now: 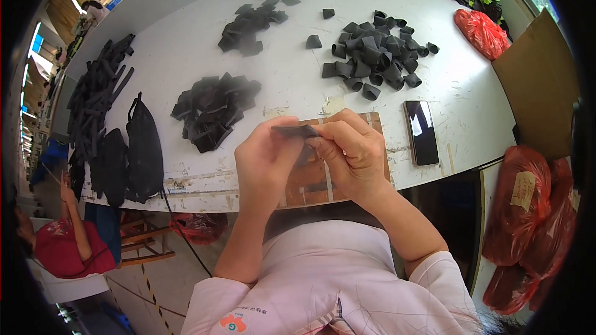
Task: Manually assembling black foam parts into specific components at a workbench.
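Observation:
Both my hands meet over the near edge of the table, holding a small black fabric piece [294, 131] between them. My left hand [264, 156] has its fingers behind the piece and its thumb against it. My right hand [354, 152] pinches the right end between thumb and fingers. Under them lies a brown board [332, 177] with strips of tape. Beyond my left hand is a heap of flat black pieces [214, 108]; farther right sits a pile of open black fabric loops [372, 53].
A third black pile [248, 28] lies at the back. Long black strips [99, 87] and black pouches [144, 149] line the left side. On the right are a phone [421, 133], a red bag [481, 34], cardboard [537, 80] and red sacks [518, 205]. Another person [71, 242] sits at left.

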Motion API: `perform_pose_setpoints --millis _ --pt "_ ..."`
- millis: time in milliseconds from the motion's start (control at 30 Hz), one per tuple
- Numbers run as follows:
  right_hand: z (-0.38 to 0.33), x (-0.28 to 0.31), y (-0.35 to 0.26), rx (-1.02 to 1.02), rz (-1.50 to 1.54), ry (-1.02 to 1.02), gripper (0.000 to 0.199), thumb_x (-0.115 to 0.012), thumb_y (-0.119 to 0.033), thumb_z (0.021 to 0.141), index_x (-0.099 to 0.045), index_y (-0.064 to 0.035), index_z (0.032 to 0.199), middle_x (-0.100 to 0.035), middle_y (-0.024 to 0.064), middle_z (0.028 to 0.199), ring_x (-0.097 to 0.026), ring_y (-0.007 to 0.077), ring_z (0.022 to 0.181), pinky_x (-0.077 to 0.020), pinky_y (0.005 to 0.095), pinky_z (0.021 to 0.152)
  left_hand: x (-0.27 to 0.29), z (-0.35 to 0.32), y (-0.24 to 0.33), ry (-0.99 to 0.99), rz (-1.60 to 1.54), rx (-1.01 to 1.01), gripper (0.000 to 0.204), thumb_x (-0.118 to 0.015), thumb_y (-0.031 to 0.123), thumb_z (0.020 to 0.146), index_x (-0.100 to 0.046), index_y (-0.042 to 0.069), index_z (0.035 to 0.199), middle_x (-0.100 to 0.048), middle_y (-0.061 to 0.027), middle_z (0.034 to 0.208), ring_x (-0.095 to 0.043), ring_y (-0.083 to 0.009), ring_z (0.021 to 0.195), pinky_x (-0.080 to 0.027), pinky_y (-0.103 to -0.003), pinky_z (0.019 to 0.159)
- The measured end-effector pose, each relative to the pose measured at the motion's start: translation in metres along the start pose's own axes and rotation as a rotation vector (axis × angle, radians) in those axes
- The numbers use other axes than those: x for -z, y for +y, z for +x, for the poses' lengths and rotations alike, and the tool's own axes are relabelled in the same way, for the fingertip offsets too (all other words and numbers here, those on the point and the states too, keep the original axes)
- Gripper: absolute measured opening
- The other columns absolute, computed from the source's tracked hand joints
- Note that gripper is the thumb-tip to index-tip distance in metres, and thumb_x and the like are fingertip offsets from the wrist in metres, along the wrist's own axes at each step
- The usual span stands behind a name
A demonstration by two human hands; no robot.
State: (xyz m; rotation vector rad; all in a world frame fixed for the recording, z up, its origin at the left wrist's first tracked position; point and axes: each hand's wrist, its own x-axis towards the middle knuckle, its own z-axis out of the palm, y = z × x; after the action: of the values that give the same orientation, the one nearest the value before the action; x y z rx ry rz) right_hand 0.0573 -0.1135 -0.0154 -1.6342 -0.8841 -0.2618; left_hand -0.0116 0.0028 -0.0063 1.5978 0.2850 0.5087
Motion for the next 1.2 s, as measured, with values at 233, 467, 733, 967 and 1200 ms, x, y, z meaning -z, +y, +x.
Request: perform_pose_setpoints --millis 233,467,733,967,1200 --pt "0.004 0.002 -0.004 0.015 -0.012 -0.008 0.011 -0.064 0.0 0.067 -0.062 -0.0029 0.078 -0.05 0.0054 0.062 -0.049 0.0192 0.056 -0.039 0.029 0.049 0.015 0.01 -0.003 -0.251 -0.849 0.574 0.012 -0.051 0.008 0.083 -0.055 0.0 0.091 -0.053 -0.0022 0.069 -0.038 -0.0029 0.044 -0.028 -0.017 0.036" --pt "0.004 -0.004 0.002 0.059 -0.045 0.028 0.012 -0.064 0.001 0.066 -0.061 -0.0029 0.076 -0.05 0.0053 0.062 -0.048 0.0187 0.056 -0.0389 0.0285 0.049 0.004 0.008 -0.017 -0.351 -1.852 0.857 0.018 -0.045 0.008 0.084 -0.05 -0.009 0.086 -0.046 -0.0046 0.062 -0.035 -0.005 0.039 -0.024 -0.017 0.031" --pt "0.033 0.024 -0.011 -0.362 0.422 -0.176 0.009 -0.064 -0.008 0.076 -0.058 -0.0011 0.076 -0.056 0.0021 0.065 -0.049 0.0078 0.058 -0.0377 0.023 0.048 0.008 -0.004 -0.091 -0.033 -0.414 0.203 0.016 -0.05 0.005 0.079 -0.054 -0.003 0.093 -0.049 -0.0043 0.064 -0.048 -0.0106 0.049 -0.04 -0.023 0.045" --pt "0.015 0.03 0.041 -0.556 0.262 0.131 0.025 -0.054 -0.022 0.086 -0.059 0.0024 0.086 -0.057 0.0014 0.064 -0.047 0.0043 0.056 -0.0373 0.0179 0.05 -0.011 -0.009 -0.116 -0.033 0.852 -0.237 0.02 -0.064 0.006 0.069 -0.054 0.003 0.085 -0.052 -0.0126 0.086 -0.055 -0.0278 0.079 -0.047 -0.036 0.065" --pt "-0.053 0.014 0.037 -0.741 0.283 -0.102 0.021 -0.054 -0.017 0.086 -0.06 0.0025 0.083 -0.055 0.0023 0.06 -0.047 0.0053 0.055 -0.0373 0.0196 0.05 -0.005 -0.002 -0.127 -0.152 1.023 -0.308 0.014 -0.06 0.004 0.067 -0.053 0.0 0.078 -0.05 -0.0138 0.078 -0.054 -0.0305 0.073 -0.046 -0.036 0.064"
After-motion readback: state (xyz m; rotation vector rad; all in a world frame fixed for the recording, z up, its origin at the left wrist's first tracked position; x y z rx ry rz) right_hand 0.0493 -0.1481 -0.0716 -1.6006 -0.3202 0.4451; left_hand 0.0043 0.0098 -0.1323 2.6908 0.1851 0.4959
